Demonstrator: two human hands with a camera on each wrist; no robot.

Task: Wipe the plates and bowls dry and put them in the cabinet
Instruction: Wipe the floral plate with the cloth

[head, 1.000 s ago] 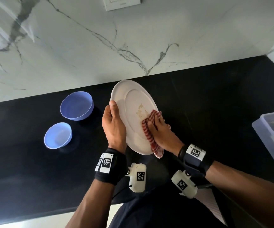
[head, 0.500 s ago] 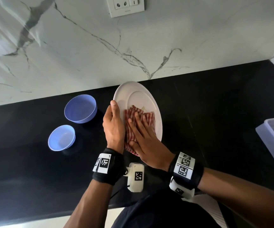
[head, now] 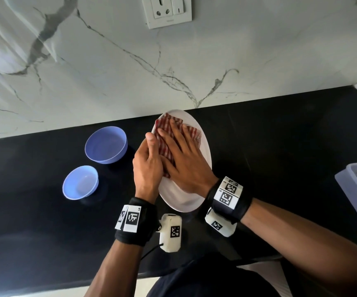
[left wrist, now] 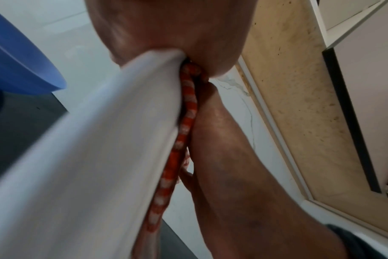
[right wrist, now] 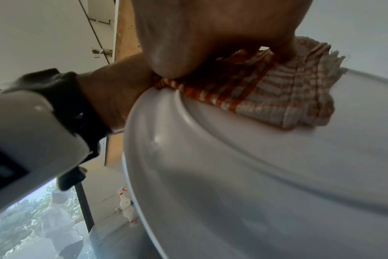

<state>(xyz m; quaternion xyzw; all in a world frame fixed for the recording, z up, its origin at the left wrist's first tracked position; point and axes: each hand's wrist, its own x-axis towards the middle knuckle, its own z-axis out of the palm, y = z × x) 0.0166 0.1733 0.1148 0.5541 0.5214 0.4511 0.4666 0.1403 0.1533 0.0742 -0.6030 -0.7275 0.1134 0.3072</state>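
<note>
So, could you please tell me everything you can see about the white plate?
The white plate is round, plain and glossy, with a raised ring inside a broad rim; it looks ceramic or melamine. It is held tilted on edge above the black counter. The left hand grips its left rim, thumb on the edge, while the right hand presses a red checked cloth flat against its face with straight fingers.
</note>
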